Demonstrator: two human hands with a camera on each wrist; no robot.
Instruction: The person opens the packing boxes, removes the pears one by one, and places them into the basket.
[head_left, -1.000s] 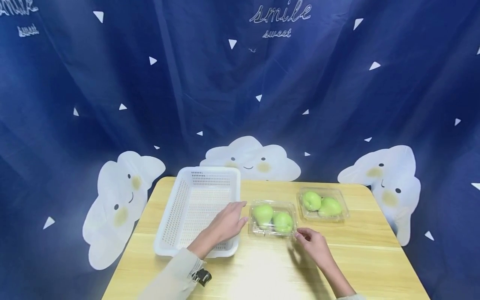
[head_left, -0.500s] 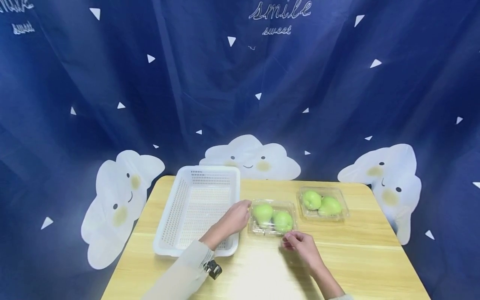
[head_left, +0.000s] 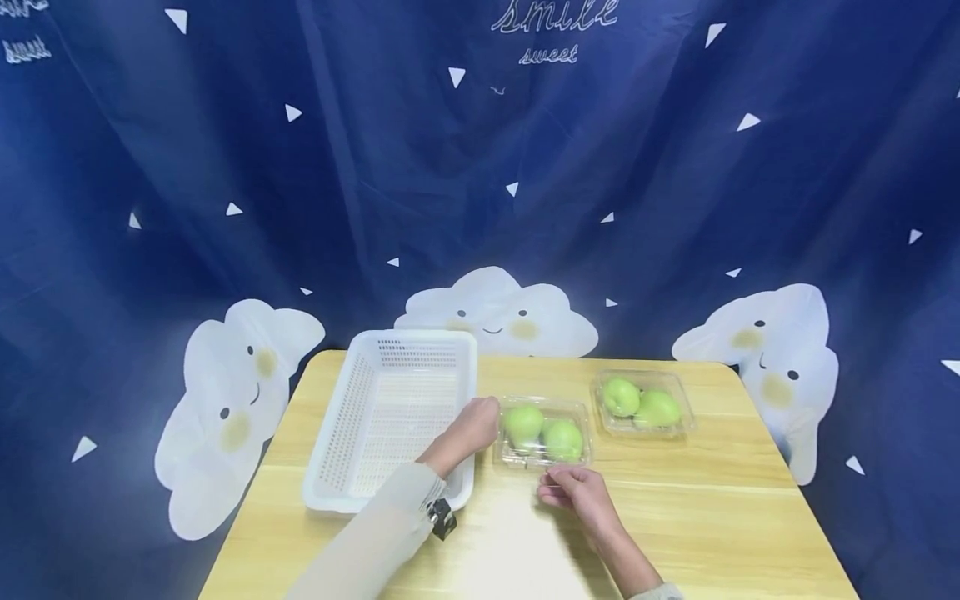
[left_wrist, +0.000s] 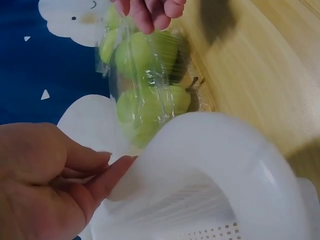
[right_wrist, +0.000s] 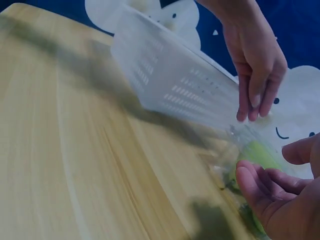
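Note:
A clear plastic clamshell box (head_left: pixel 542 432) holds two green pears (head_left: pixel 523 425) on the table, beside the white basket. My left hand (head_left: pixel 471 427) is at the box's left end, fingers pointing down, in the right wrist view. Its fingertips (left_wrist: pixel 125 161) are close together by the basket rim; whether they pinch the box is unclear. At the front edge of the box is my right hand (head_left: pixel 577 493). Thumb and bent fingers stand apart in the right wrist view, with no thing seen between them. A second clear box (head_left: pixel 611 427), also with two green pears, lies to the right.
The white perforated basket (head_left: pixel 330 450) stands on the left of the wooden table (head_left: pixel 720 517), its right rim under my left forearm. Behind the table's far edge hangs a dark blue curtain (head_left: pixel 420 167) with white clouds.
My left hand has moved right to the box's left end, its fingers now bent downward. My right hand has slid left along the front from the box's right corner. The boxes have stayed put.

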